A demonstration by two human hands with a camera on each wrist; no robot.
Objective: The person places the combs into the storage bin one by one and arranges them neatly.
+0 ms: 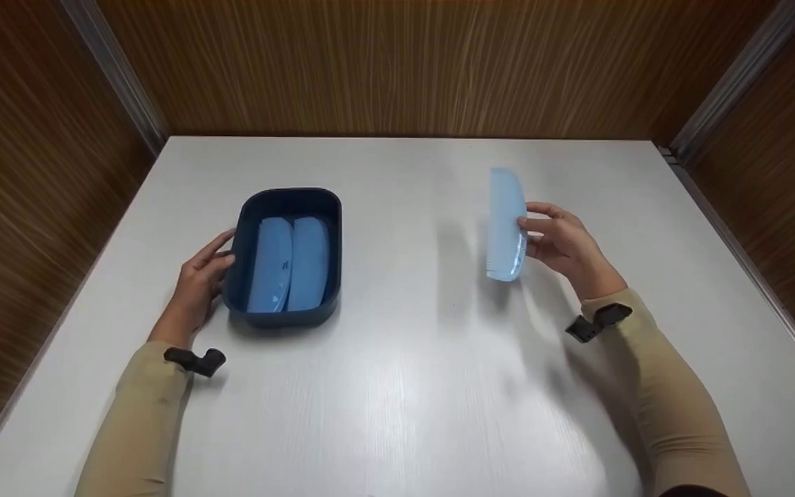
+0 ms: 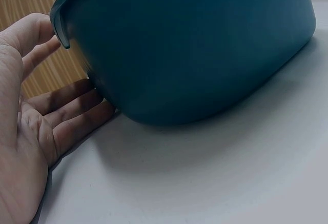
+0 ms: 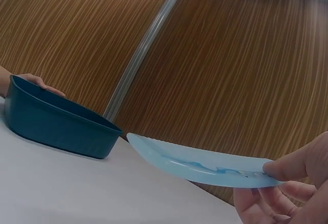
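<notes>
The right hand holds a light blue comb lifted off the white surface, thumb and fingertips pinching it along its spine. In the head view the comb stands on edge, its long axis running away from the person, with the teeth facing left toward the tub. In the right wrist view the same comb stretches out from the pinching thumb as a thin curved blade, its far tip pointing toward the tub.

Well to the left of that hand sits a dark blue rectangular tub with rounded corners, resting flat on the surface. Inside it lie 2 more light blue combs, side by side and lengthwise, touching each other along the middle of the tub.

The left hand rests against the tub's left wall, fingers straight and relaxed, with the thumb near the rim. The left wrist view shows the palm open, the fingers lying on the surface and tucked against the tub's lower wall, and the thumb close to the rim's lip; it steadies the tub without curling round it.

Both forearms wear beige sleeves, each with a small black camera mount at the wrist. Wood-grain panels wall the surface on 3 sides beyond the hands.
</notes>
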